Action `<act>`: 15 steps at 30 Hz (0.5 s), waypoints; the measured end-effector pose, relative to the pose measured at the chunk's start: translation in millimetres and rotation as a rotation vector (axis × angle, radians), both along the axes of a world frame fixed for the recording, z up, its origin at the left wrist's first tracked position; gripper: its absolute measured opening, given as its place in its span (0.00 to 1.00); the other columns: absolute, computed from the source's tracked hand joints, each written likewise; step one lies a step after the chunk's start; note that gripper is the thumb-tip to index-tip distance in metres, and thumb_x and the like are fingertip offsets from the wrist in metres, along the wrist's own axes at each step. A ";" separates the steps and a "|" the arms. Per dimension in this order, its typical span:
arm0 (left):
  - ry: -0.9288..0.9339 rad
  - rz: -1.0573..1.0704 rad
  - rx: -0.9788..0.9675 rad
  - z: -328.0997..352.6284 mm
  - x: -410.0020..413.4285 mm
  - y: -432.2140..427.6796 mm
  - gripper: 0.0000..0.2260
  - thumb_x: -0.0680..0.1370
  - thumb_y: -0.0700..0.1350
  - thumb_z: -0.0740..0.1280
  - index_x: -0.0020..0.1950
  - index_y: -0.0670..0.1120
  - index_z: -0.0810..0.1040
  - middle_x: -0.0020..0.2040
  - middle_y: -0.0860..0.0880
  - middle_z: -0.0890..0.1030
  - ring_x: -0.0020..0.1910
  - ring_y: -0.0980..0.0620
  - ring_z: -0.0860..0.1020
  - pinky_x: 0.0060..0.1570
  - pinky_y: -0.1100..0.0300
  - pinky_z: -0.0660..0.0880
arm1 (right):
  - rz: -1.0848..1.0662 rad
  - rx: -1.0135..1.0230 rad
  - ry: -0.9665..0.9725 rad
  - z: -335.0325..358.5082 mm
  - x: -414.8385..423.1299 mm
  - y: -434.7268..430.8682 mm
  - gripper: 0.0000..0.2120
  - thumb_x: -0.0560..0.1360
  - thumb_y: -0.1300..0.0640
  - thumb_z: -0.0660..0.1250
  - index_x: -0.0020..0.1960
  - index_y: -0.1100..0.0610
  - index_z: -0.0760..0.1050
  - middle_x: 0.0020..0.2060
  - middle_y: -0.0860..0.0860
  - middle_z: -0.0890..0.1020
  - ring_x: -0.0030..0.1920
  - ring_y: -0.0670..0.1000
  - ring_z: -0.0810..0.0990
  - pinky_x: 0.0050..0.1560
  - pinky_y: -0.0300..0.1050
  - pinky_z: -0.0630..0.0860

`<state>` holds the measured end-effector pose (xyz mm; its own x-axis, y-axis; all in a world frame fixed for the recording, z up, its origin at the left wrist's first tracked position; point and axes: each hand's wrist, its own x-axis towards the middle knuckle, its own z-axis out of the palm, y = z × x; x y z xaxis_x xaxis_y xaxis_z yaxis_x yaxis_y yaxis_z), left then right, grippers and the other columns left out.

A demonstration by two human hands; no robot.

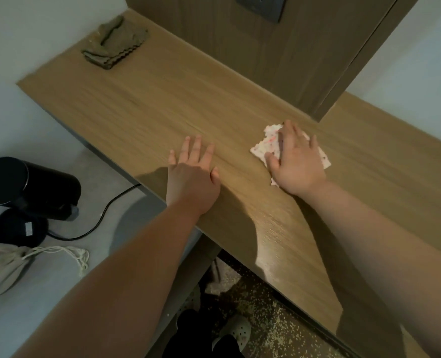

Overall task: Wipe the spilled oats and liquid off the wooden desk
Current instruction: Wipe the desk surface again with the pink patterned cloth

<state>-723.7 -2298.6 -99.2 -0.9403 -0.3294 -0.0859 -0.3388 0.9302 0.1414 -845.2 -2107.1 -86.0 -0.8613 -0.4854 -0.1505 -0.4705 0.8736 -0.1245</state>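
My right hand point(295, 161) lies flat with spread fingers on a white cloth with pink speckles point(264, 144), pressing it onto the wooden desk point(162, 99) near the brown wall panel. My left hand point(192, 174) rests open, palm down, on the desk close to its front edge, a little left of the cloth. A wet sheen shows on the desk top under my right forearm. I cannot make out oats on the desk surface. Pale grains lie scattered over the floor point(266, 319) below the desk edge.
A crumpled olive-brown cloth point(114, 42) lies at the desk's far left corner. A black kettle point(30, 187) on its base with a cord and a drawstring bag point(4, 270) sit on a grey surface to the left. A wall socket point(260, 6) is above.
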 end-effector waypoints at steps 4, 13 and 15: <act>-0.008 0.020 0.044 3.0 -1.1 0.1 0.29 0.82 0.52 0.51 0.80 0.45 0.47 0.81 0.47 0.46 0.79 0.49 0.43 0.77 0.45 0.44 | -0.133 -0.058 0.005 -1.9 -17.5 -40.0 0.30 0.80 0.45 0.52 0.75 0.62 0.59 0.78 0.60 0.56 0.78 0.58 0.50 0.77 0.60 0.46; -0.005 0.019 0.082 6.2 -1.0 0.7 0.29 0.82 0.53 0.50 0.80 0.43 0.47 0.81 0.45 0.46 0.79 0.48 0.42 0.77 0.46 0.42 | 0.181 0.020 0.019 0.9 -23.8 -58.6 0.30 0.82 0.46 0.47 0.80 0.57 0.48 0.80 0.54 0.51 0.79 0.54 0.48 0.77 0.53 0.47; -0.009 0.021 0.088 5.7 -0.8 1.2 0.29 0.82 0.54 0.50 0.80 0.44 0.47 0.81 0.46 0.46 0.79 0.49 0.41 0.76 0.46 0.41 | 0.175 0.002 0.002 -1.5 -49.8 -95.8 0.30 0.83 0.46 0.46 0.80 0.58 0.46 0.80 0.54 0.49 0.79 0.54 0.46 0.77 0.53 0.45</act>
